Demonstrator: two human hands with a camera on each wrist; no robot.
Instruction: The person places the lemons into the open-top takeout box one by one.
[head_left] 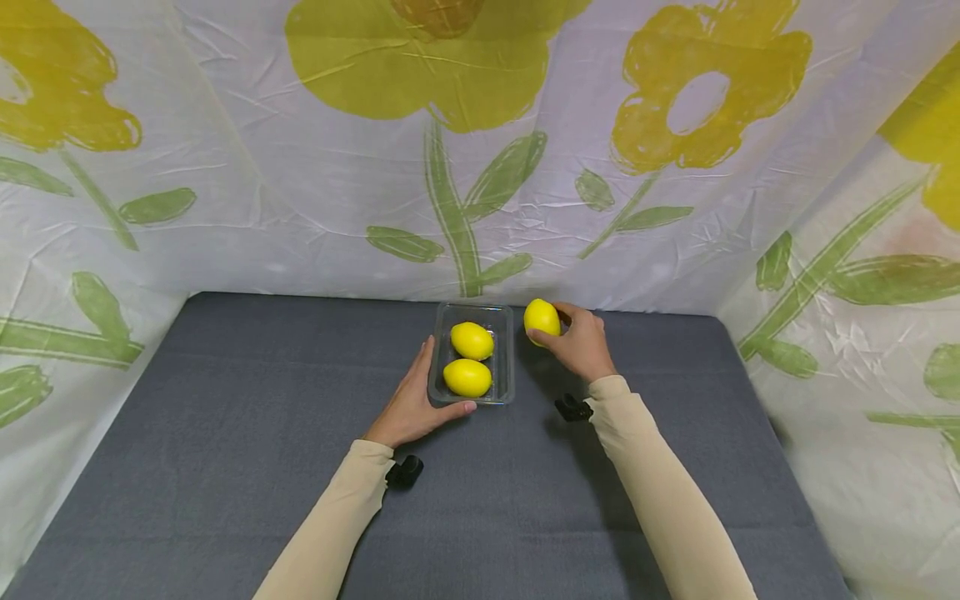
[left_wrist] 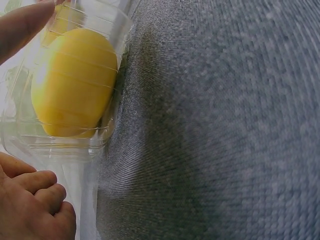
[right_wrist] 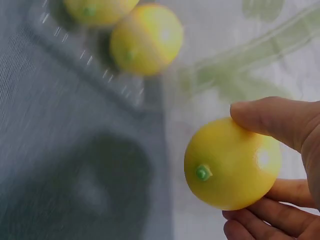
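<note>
Two yellow lemons lie in a clear plastic container (head_left: 508, 358) in the head view, a far lemon (head_left: 472, 341) and a near lemon (head_left: 467, 378). My left hand (head_left: 412, 408) holds the container at its near left corner, fingers along the left side and thumb at the near edge. In the left wrist view, the near lemon (left_wrist: 75, 82) shows through the clear wall. My right hand (head_left: 582, 340) grips a third lemon (head_left: 540, 320) just right of the container. The right wrist view shows this lemon (right_wrist: 230, 165) between thumb and fingers, its green stem end exposed.
A dark grey cloth (head_left: 247, 433) covers the table. Behind it and at both sides hangs a white curtain (head_left: 300, 192) with yellow flowers and green leaves, close to the table's far edge. The held lemon's side of the table carries the right arm's shadow.
</note>
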